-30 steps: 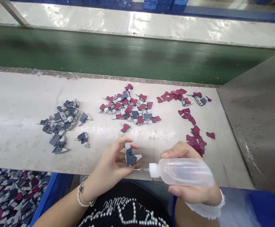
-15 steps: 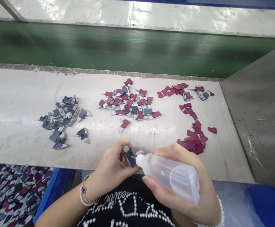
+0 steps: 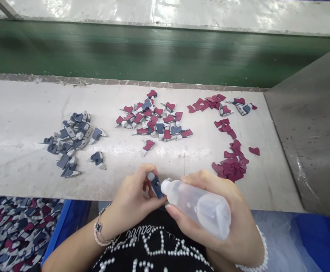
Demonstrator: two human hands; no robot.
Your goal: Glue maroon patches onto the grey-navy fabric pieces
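Observation:
Between its thumb and fingers, my left hand (image 3: 138, 192) pinches a small blue and grey part (image 3: 156, 187) over the table's front edge. My right hand (image 3: 221, 211) is wrapped round a translucent squeeze bottle (image 3: 199, 207), whose white cap end points left at the part. The bottle's tip is hard to make out against it. Beyond the hands lies a pile of grey parts with maroon or blue faces (image 3: 153, 121). Blue and grey parts (image 3: 74, 136) are heaped on the left. Loose maroon pieces (image 3: 231, 168) lie on the right, with more (image 3: 208, 102) farther back.
The pale tabletop (image 3: 17, 158) runs below a green band (image 3: 125, 54). A metal panel (image 3: 312, 128) rises at the right. At the lower left, a blue bin (image 3: 61, 226) holds many mixed parts. Clear plastic and blue material show at the lower right.
The bottle has shifted slightly left and its cap end is closer to the held part. The view has moved a little, so the table appears slightly higher.

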